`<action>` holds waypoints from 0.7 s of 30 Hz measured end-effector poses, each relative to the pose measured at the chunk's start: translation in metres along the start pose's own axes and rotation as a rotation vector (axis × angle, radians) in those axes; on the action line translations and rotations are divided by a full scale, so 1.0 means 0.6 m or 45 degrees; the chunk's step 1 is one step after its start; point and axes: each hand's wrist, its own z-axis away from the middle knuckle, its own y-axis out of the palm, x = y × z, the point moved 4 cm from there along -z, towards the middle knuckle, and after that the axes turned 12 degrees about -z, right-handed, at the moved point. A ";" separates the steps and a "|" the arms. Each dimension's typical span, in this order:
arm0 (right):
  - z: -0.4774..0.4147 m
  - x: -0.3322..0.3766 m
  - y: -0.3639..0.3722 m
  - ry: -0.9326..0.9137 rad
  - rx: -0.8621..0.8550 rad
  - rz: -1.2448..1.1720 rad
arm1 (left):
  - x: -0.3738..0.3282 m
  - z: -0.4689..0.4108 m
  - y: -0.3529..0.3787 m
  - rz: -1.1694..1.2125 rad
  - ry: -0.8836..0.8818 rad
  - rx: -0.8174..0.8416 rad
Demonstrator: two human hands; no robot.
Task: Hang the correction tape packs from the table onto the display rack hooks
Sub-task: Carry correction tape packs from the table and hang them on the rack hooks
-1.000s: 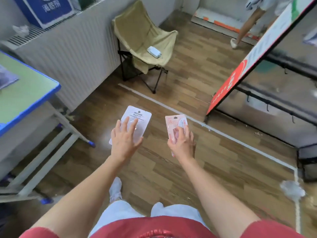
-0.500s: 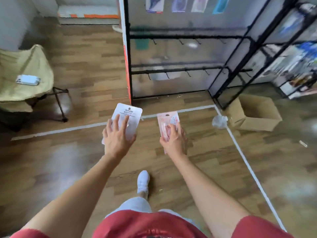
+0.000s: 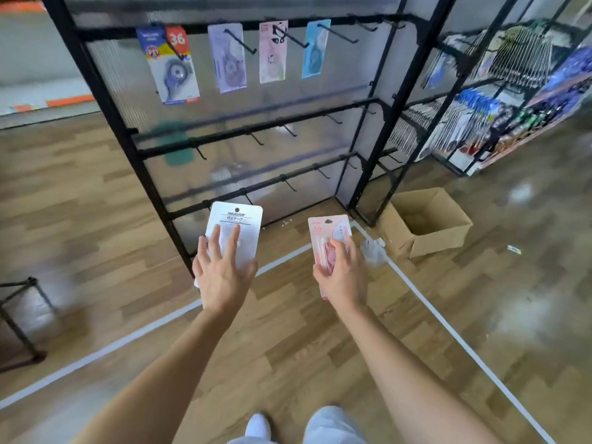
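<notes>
My left hand (image 3: 221,274) holds a white correction tape pack (image 3: 236,223) upright, fingers spread over its front and thumb behind. My right hand (image 3: 341,272) grips a pink correction tape pack (image 3: 326,230) by its lower half. Both packs are held at waist height in front of the black display rack (image 3: 243,133). On the rack's top rail several packs hang from hooks: a blue and red one (image 3: 171,64), a lilac one (image 3: 228,57), a pale pink one (image 3: 272,52) and a light blue one (image 3: 315,49). Hooks on the two lower rails (image 3: 288,129) are bare.
An open cardboard box (image 3: 426,222) sits on the wood floor right of the rack foot, with crumpled clear plastic (image 3: 373,251) beside it. A second rack (image 3: 499,100) full of stationery stands at the right. White tape lines (image 3: 448,331) cross the floor. A black stand leg (image 3: 19,318) is at far left.
I have turned and walked toward the rack, so it now fills the view with its hanging packs visible. Both hands still carry the same packs.
</notes>
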 end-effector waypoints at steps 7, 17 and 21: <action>-0.170 0.008 -0.025 -0.118 -0.131 -0.104 | -0.102 -0.146 0.005 0.030 0.021 -0.150; -0.441 -0.034 -0.108 -0.408 -0.210 -0.173 | -0.298 -0.323 0.050 -0.007 0.082 -0.324; -0.536 -0.051 -0.147 -0.504 -0.274 -0.195 | -0.383 -0.379 0.051 0.032 0.133 -0.430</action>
